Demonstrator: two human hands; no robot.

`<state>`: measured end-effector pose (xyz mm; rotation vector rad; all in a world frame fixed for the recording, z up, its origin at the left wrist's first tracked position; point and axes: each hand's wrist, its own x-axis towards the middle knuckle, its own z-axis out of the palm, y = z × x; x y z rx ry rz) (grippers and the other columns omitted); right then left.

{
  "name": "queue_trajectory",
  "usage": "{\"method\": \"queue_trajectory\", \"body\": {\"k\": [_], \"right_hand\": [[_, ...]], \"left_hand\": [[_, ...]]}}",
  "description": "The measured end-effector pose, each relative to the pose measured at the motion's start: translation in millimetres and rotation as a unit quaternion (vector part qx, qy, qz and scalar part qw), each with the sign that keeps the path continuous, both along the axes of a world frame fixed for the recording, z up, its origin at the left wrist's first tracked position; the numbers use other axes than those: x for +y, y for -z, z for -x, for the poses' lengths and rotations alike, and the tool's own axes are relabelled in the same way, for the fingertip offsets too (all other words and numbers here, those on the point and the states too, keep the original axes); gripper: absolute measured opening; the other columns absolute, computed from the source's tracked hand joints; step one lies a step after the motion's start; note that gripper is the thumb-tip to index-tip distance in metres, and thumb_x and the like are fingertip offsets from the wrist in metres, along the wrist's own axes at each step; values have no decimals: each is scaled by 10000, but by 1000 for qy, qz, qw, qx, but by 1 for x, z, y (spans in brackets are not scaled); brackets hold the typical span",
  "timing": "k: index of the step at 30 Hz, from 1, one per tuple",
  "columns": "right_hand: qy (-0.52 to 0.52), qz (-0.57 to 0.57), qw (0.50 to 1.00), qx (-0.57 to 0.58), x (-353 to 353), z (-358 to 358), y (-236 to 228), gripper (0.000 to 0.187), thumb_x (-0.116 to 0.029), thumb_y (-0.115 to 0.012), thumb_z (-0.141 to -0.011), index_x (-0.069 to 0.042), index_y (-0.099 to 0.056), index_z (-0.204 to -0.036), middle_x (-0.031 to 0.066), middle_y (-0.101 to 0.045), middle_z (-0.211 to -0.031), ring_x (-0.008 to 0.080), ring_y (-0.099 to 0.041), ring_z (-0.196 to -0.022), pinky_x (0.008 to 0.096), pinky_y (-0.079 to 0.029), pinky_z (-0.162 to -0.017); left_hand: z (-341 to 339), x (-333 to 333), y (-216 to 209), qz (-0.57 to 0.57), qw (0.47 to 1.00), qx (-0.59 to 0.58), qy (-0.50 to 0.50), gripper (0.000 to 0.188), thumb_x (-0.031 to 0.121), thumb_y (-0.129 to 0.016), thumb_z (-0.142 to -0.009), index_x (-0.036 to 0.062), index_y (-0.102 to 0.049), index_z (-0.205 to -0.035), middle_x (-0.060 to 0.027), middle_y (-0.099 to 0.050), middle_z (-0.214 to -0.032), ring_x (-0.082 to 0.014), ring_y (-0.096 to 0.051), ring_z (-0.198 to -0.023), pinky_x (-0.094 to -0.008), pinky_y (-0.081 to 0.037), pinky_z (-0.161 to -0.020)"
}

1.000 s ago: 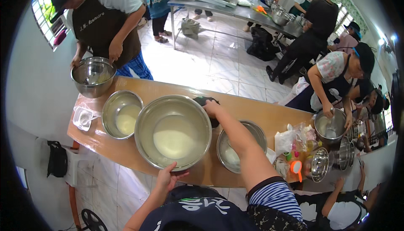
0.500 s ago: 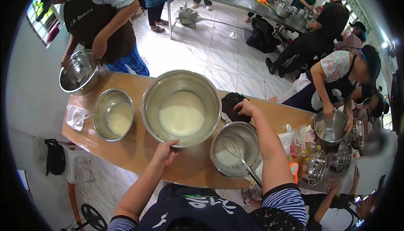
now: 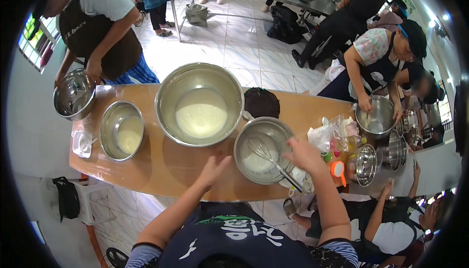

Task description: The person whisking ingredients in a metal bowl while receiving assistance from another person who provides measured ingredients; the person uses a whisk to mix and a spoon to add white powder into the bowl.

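The large steel bowl (image 3: 163, 116) with pale creamy liquid (image 3: 201, 114) stands in front of me on the table. To its right, a smaller steel mixing bowl (image 3: 240, 168) holds whitish batter and a whisk (image 3: 264, 152), whose handle leans over the near right rim. My left hand (image 3: 214, 170) hovers empty with fingers apart, left of the smaller bowl and below the large one. At the smaller bowl's right rim is my right hand (image 3: 307, 155), fingers spread, near the whisk handle; whether it touches the rim is unclear.
Another steel bowl (image 3: 108, 143) with yellowish liquid and a white tub (image 3: 80, 143) stand left. Behind is a dark round cloth thing (image 3: 262, 103). Right are plastic bags (image 3: 320, 137), an orange scoop (image 3: 338, 169) and more bowls (image 3: 365, 165). Co-workers handle bowls at both ends.
My left hand has let go of the large bowl's rim and moved right. My right hand has drawn back from the dark cloth thing to the smaller bowl's right side. The view has shifted.
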<state>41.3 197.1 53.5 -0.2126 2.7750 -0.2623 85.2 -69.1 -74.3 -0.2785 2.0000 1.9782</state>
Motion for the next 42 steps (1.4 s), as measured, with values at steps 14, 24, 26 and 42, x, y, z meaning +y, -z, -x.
{"method": "queue_trajectory", "body": {"k": [14, 24, 26, 42], "right_hand": [[136, 118, 983, -47, 8, -139, 25, 263, -195, -551, -794, -71, -541, -1025, 185, -601, -858, 356, -576, -808, 439, -450, -686], [129, 216, 968, 8, -22, -182, 42, 331, -178, -524, -805, -88, -478, -1119, 208, -594, -781, 390, -572, -735, 474, -438, -633], [145, 235, 961, 12, -26, -185, 49, 341, -169, -523, -804, -93, -472, -1133, 214, -592, -774, 393, -570, -736, 478, -436, -631], [126, 206, 970, 23, -26, -167, 91, 353, -177, -545, -787, -98, -512, -1129, 222, -599, -811, 380, -578, -732, 418, -456, -670]], "left_hand": [[27, 43, -8, -90, 989, 110, -33, 372, 52, -464, -862, 5, -451, -1231, -68, -545, -1132, -115, -498, -992, -237, -372, -868], [29, 41, -32, -11, 990, 142, 17, 344, 10, -485, -813, 22, -527, -1155, -112, -590, -1090, -146, -535, -983, -248, -379, -859], [30, 41, -33, -16, 990, 137, 13, 339, 8, -487, -812, 27, -534, -1148, -110, -600, -1067, -141, -539, -964, -245, -385, -845], [62, 39, -51, 131, 975, 166, 67, 319, 43, -487, -811, 16, -557, -1121, -35, -608, -903, -88, -511, -810, -205, -396, -753]]}}
